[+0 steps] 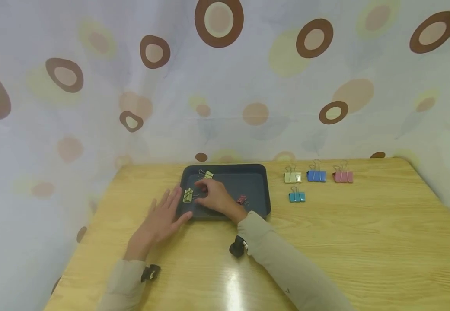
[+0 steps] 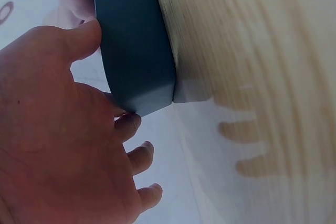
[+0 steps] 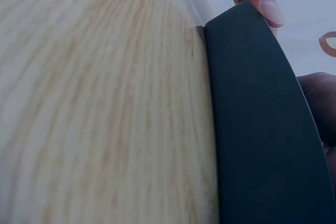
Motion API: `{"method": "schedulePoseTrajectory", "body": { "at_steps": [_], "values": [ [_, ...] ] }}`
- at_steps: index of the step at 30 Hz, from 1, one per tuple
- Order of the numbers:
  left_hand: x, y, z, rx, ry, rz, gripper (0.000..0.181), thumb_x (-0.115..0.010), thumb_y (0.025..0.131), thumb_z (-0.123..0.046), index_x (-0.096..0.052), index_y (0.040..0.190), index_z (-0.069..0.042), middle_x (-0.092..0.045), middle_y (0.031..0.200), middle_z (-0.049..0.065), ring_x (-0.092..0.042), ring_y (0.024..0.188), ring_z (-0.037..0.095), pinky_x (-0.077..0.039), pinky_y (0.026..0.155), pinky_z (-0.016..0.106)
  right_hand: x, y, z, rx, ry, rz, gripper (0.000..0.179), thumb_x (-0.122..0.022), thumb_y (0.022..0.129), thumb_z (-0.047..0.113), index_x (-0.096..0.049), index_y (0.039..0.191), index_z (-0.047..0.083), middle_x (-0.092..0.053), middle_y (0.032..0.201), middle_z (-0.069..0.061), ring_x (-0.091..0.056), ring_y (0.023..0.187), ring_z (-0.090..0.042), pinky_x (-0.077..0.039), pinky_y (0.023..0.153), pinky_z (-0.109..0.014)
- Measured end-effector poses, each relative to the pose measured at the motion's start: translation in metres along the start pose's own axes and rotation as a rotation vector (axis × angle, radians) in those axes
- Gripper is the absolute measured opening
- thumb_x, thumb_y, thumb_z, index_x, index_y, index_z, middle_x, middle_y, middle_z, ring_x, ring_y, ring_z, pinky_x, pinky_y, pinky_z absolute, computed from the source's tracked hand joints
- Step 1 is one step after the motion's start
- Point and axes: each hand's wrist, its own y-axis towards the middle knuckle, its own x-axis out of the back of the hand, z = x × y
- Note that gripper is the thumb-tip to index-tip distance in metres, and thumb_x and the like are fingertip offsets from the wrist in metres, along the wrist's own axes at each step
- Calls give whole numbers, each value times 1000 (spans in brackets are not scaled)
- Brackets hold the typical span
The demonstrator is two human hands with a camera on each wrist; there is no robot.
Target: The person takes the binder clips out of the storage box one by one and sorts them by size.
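Head view: a dark tray (image 1: 253,185) sits on the wooden table (image 1: 326,250), at the middle of the frame. Inside it, a yellow-green clip (image 1: 208,174) lies at the upper left corner and a second yellow-green clip (image 1: 188,195) lies by the left wall, tilted. A small red clip (image 1: 242,199) lies in the right half of the tray, just beside the right wrist. The right hand (image 1: 215,196) reaches over the tray's left half with bent fingers, forefinger and thumb slightly apart near the second clip; whether they pinch anything I cannot tell. The left hand (image 1: 162,220) lies at the tray's left edge, its fingers straight and its thumb spread wide. Right of the tray, outside it, a pale yellow clip (image 1: 292,177), a blue clip (image 1: 316,176) and a pink clip (image 1: 343,176) stand in a row, with a teal clip (image 1: 297,197) below the first.

Left wrist view: the tray's outer wall runs down from the top centre. The left thumb touches its rim at upper left, the fingers spread near the lower corner.

Right wrist view: the tray's wall fills the right half, hiding its contents. The left thumb touches the corner at the top; part of the right hand shows at the right edge.
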Motion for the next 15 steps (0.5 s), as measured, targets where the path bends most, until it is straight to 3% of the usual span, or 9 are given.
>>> {"method": "schedulePoseTrajectory", "body": {
  "at_steps": [7,15],
  "values": [
    [-1,-9,0,17,-5,-12,82,-47,107,-50,-17,162,3,-14,169,18,-15,154,45,-13,117,72,-16,10,9,-14,-39,34,49,-86,83,13,-68,127,-1,-70,120,-14,-65,110,-28,-54,95,-37],
    [-1,-2,0,-7,-6,-19,82,-46,107,-50,-17,162,3,-15,169,18,-15,154,45,-14,117,72,-18,21,6,-3,-122,38,48,-89,81,17,-71,122,0,-70,109,-12,-64,100,-25,-53,88,-35]
  ]
}}
